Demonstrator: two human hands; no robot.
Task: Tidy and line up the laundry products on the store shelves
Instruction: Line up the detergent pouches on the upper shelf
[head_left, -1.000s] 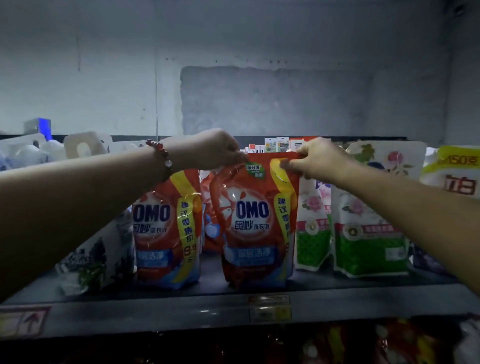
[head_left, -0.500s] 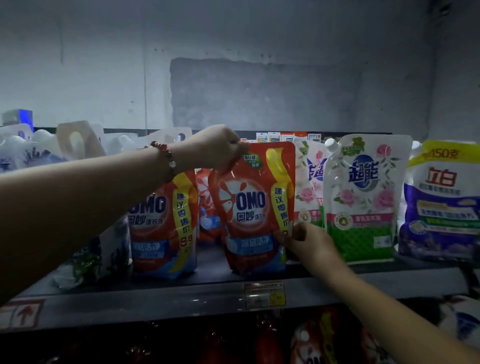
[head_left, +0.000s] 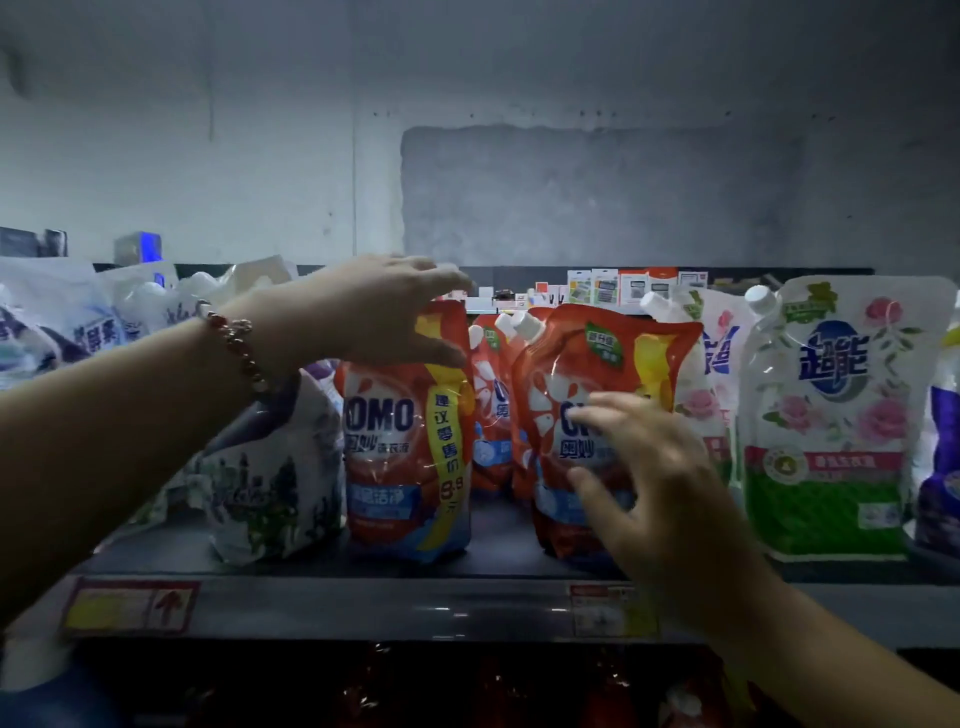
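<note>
Two red OMO detergent pouches stand at the front of the shelf (head_left: 363, 608). The left OMO pouch (head_left: 395, 441) is upright. My left hand (head_left: 384, 312), with a bead bracelet on the wrist, curves over its top corner, fingers spread above it and thumb across its front. The right OMO pouch (head_left: 623, 358) leans slightly left, with its white cap at the upper left. My right hand (head_left: 649, 467) hovers blurred in front of its lower half with the fingers apart. A third OMO pouch (head_left: 488, 395) stands further back in the gap between them.
White and green rose-print pouches (head_left: 831, 415) stand right of the OMO pouches, and a purple pouch (head_left: 943, 467) is at the far right edge. A white and purple pouch (head_left: 270, 483) leans at the left. A price tag (head_left: 608, 613) sits on the shelf lip. Red pouches fill the dark shelf below.
My left hand let go of the right OMO pouch's top and moved left over the left pouch. My right hand left that pouch's lower right corner and rose in front of it.
</note>
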